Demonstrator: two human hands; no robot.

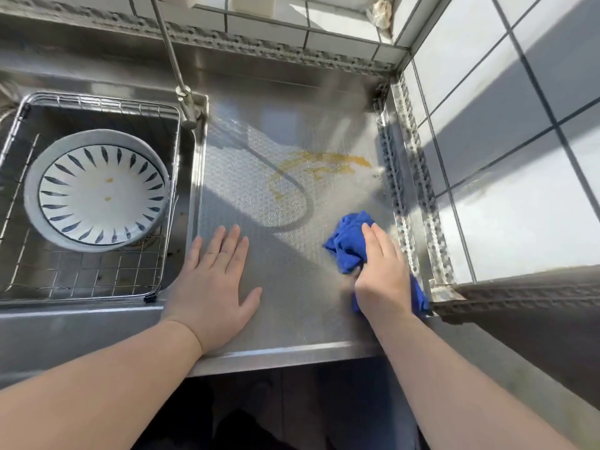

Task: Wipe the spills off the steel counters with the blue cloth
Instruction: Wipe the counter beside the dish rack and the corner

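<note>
Blue cloth (345, 241) lies half hidden beneath right hand (380, 274).

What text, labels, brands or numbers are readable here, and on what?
None. The plate carries only blue dash marks, no lettering. The blue cloth under the right hand, the steel counter, the wire basket and the wall tiles show no print.
</note>
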